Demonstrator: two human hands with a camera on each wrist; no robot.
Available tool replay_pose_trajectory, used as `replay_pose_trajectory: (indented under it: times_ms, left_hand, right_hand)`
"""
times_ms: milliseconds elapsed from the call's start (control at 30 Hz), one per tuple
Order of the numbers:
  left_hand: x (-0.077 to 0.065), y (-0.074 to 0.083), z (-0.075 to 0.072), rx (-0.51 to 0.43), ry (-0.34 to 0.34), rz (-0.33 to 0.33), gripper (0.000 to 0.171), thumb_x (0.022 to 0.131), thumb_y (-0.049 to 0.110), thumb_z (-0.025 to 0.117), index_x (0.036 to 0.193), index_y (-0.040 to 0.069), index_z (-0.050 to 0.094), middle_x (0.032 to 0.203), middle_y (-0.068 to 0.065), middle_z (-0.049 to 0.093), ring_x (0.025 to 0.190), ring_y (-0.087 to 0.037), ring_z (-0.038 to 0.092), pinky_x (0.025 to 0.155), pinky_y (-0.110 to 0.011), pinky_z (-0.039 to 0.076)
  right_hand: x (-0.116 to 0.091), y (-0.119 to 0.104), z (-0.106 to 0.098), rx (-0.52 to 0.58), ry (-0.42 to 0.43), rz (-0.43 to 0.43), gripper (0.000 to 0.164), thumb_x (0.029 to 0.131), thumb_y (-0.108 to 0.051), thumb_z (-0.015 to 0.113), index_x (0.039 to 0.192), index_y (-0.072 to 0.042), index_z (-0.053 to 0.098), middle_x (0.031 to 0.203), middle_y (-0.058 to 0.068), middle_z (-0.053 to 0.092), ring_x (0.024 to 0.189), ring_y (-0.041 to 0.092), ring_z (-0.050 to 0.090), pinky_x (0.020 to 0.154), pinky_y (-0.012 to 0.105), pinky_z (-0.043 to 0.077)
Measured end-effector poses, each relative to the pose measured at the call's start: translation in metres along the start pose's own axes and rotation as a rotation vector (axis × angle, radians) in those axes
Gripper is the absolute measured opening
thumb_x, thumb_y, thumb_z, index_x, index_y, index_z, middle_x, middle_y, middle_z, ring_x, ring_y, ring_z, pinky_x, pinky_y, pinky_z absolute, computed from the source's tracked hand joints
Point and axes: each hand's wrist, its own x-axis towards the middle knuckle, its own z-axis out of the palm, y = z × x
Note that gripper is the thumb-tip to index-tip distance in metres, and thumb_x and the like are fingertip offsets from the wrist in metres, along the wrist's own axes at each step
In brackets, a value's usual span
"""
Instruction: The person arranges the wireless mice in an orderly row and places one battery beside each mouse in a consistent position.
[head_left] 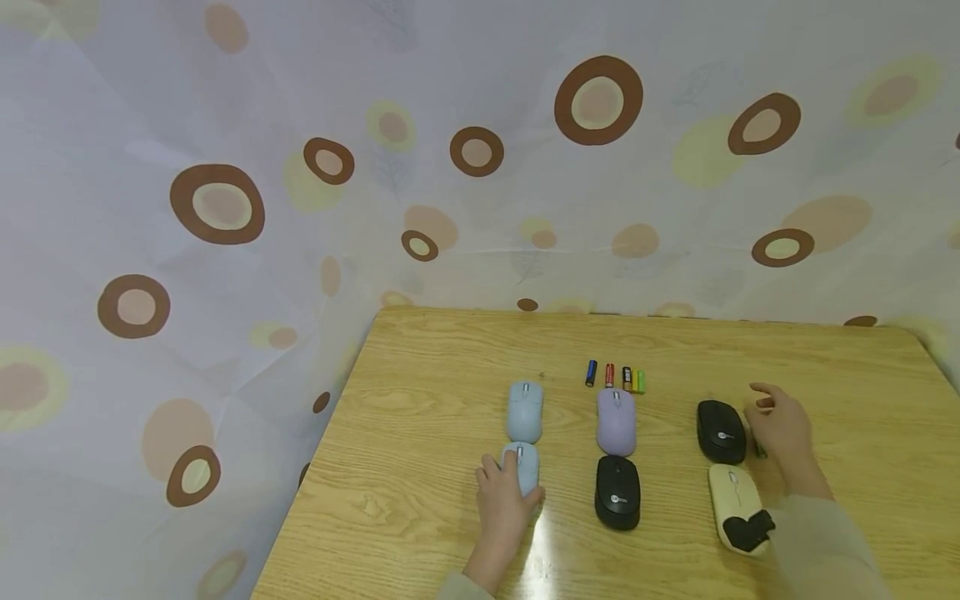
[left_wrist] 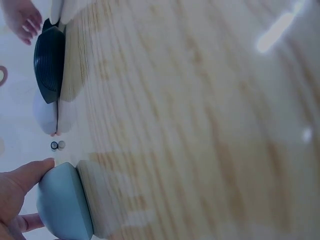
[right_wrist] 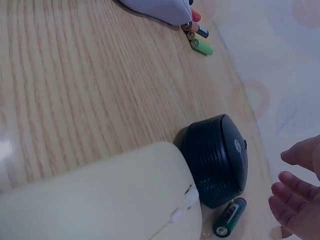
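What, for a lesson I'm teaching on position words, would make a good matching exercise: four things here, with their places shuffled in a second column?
Things:
1. Purple mouse
2. Left hand
3. Dark green battery
4. Cream mouse

Places:
A. Just right of the right black mouse
B. On the nearer light-blue mouse
C. At the near end of the right black mouse
D. Between the red battery and the left black mouse

Pairs: 1-D, 2-B, 3-A, 4-C
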Motion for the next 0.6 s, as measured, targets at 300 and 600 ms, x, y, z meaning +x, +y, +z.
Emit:
replay_pose_trajectory:
  times_ms: [300,600]
  left_hand:
    - [0.000,-0.001,0.001,0.008,-0.006,-0.001,0.060,0.063,0.030,0.082,0.109,0.004,0.055,0.089,-0.011,0.041,0.075,-0.021,0.041,0.053,-0.029,0.042]
    - [0.000,-0.001,-0.001,-0.004,-0.015,-0.006,0.061,0.064,0.031,0.082,0.111,0.005,0.054,0.089,-0.011,0.041,0.075,-0.020,0.041,0.052,-0.028,0.042]
  right_hand:
    - [0.019,-0.039,0.022,0.055,0.013,-0.084,0.041,0.091,-0.007,0.046,0.128,0.010,0.042,0.105,0.029,0.049,0.093,0.042,0.051,0.064,0.042,0.046]
    - [0.034,-0.057,0.064,0.073,-0.094,-0.158,0.041,0.093,-0.006,0.046,0.130,0.009,0.039,0.111,0.032,0.042,0.095,0.043,0.048,0.073,0.051,0.044]
